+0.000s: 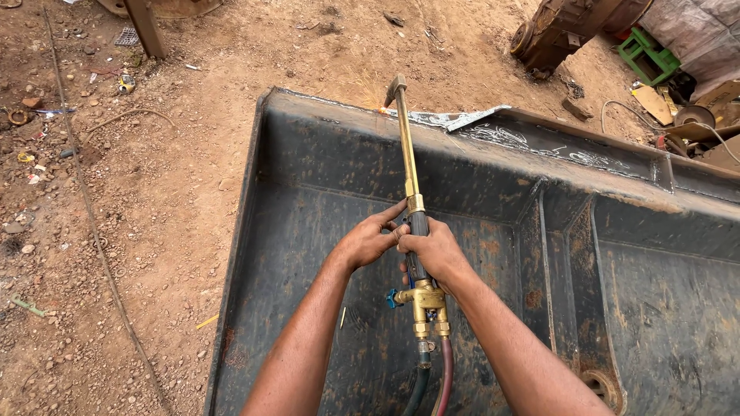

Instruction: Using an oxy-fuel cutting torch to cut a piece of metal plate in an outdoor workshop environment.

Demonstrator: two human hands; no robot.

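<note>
Both hands on the cutting torch [408, 154]. My left hand [368, 243] curls loosely round the dark handle from the side, fingertips touching the brass collar. My right hand [435, 250] is closed tight on the handle, just above the brass valve block [424, 299]. Past the fingers the long brass tube runs up to the tip, sparking at the rim of the steel bucket [308, 154]. Two hoses [433, 381] trail below my wrists.

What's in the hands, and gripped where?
Both hold one cutting torch. The right hand wraps its dark handle just above the brass valve block; the left hand grips beside it, fingers reaching the base of the long brass tube.
</note>
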